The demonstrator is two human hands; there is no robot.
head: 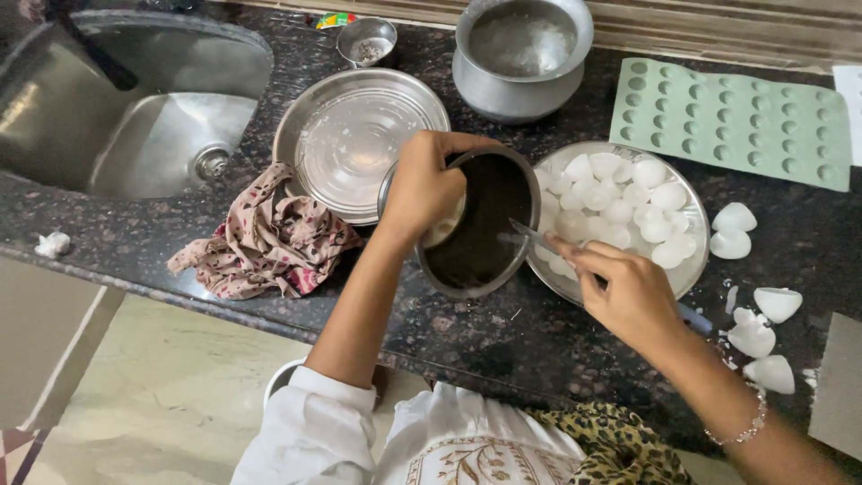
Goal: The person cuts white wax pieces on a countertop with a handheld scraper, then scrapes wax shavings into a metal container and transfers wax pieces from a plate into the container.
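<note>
Head view, 1 frame. The left hand (422, 184) curls over the near rim of a round steel bowl with a dark inside (476, 224), fingers closed on the rim; the bowl looks tilted toward the person, probably so its inside faces up to the tool. The right hand (628, 292) pinches a thin metal utensil (530, 235), likely a knife or spoon handle, its tip reaching into the bowl's right side; this grip is closed around the utensil. The bowl sits on the dark speckled stone counter (503, 341), touching the left edge of a flat steel plate heaped with white rounded pieces (620, 211), which puts the pieces just beside the right hand. A pale green dimpled mould tray (732, 121) lies behind that plate. About 5 loose white shell-like pieces (754, 337) lie on the counter to the right. Left of the bowl: an empty round steel plate (355, 135), a crumpled patterned pink cloth (269, 238), then a steel sink (135, 108). A steel pot (521, 54) and small steel cup (368, 40) stand at the back.
</note>
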